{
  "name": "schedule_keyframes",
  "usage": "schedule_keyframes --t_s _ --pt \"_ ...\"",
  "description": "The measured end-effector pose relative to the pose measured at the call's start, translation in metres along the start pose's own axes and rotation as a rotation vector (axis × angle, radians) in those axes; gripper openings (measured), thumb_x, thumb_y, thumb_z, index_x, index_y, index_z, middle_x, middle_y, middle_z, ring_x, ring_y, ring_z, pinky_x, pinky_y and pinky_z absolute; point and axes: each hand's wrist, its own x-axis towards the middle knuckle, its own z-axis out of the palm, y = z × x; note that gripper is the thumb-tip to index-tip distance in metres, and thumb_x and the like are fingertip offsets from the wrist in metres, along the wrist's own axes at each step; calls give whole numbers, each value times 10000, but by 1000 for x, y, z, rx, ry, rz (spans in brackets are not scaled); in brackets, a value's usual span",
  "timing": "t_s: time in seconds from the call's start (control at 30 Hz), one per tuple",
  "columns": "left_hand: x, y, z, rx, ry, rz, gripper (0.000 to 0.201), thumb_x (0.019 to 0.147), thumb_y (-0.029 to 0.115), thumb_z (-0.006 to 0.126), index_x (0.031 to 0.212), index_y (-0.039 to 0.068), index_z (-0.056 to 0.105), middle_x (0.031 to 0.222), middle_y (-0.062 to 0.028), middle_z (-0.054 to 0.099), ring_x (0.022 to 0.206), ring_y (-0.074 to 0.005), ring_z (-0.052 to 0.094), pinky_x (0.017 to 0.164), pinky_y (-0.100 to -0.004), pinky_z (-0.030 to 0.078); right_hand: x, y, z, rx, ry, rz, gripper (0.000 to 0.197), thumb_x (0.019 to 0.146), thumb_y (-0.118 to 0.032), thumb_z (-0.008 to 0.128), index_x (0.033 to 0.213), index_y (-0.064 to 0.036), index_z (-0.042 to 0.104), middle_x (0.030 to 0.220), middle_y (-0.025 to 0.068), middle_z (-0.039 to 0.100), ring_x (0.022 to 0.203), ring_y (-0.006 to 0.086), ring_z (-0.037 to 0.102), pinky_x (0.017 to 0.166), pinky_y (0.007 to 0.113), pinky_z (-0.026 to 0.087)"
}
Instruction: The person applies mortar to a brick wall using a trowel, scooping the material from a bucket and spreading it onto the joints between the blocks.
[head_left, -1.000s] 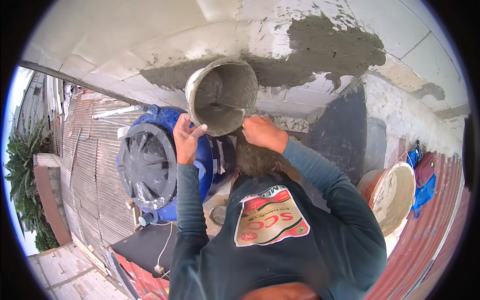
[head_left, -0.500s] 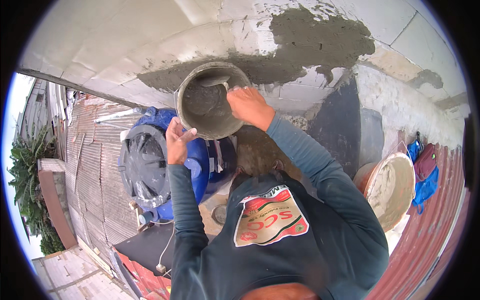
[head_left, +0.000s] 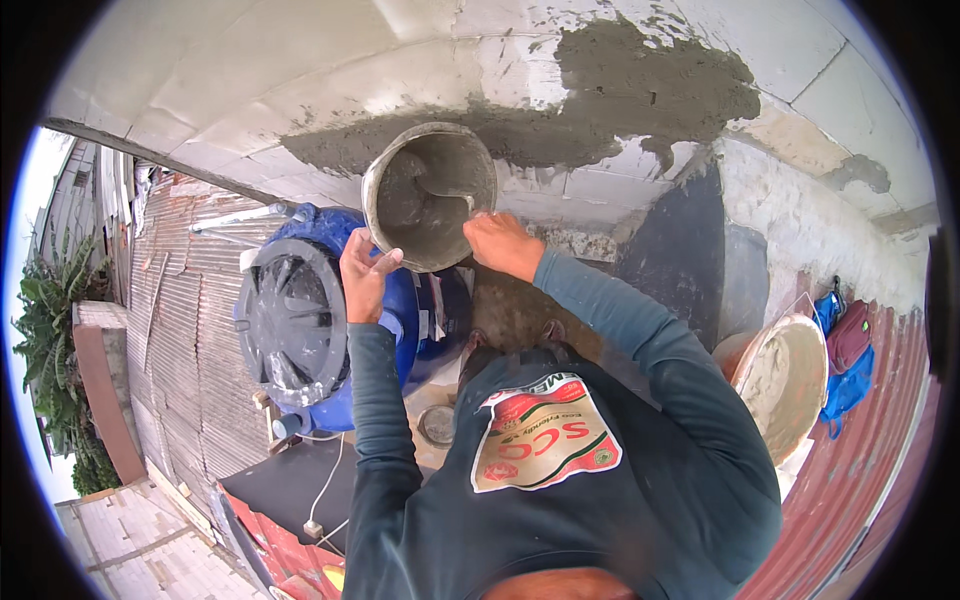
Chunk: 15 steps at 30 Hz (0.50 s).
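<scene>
A mortar-smeared bucket (head_left: 476, 160) is tilted in front of the wall, with wet grey mortar (head_left: 402, 190) inside. My left hand (head_left: 366, 272) grips its near left rim, thumb over the edge. At the near right rim my right hand (head_left: 503, 243) is closed around the handle of a trowel (head_left: 468, 204). Its handle is hidden in my fist; the blade is down inside the bucket, coated with mortar and hard to tell from it. Behind the bucket, a rough patch of wet mortar (head_left: 640, 95) spreads over the pale block wall (head_left: 350, 60).
Left of the bucket stands a blue barrel (head_left: 402, 320) with a black lid (head_left: 292, 320). A larger tub (head_left: 790, 375) of pale material is on the right, beside hanging bags (head_left: 850, 340). Corrugated roofing (head_left: 180, 320) lies left; a white cable (head_left: 330, 485) runs near my left arm.
My right hand has moved down and slightly right, from over the bucket's opening to its near rim. The trowel blade has turned and sunk deeper into the bucket. My left hand keeps its grip.
</scene>
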Motion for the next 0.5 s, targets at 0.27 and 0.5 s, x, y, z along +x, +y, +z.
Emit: schedule_keyframes --t_s 0.27,0.5 --pt "-17 13 8 23 43 89 365 806 -152 673 1133 -14 589 1190 -81 627 1017 -191 671 874 -307 560 22 13 -57 396 -282 439 265 933 -172 605 870 85 624 738 216 659 630 320 672 602 464 538" --pt "-27 18 -2 -49 -29 59 412 788 -192 653 1174 -84 557 1587 -227 348 1144 -254 652 875 -325 590 7 51 -51 1352 -668 623 288 984 -233 637 1026 52 645 745 70 624 499 108 566 387 237 437"
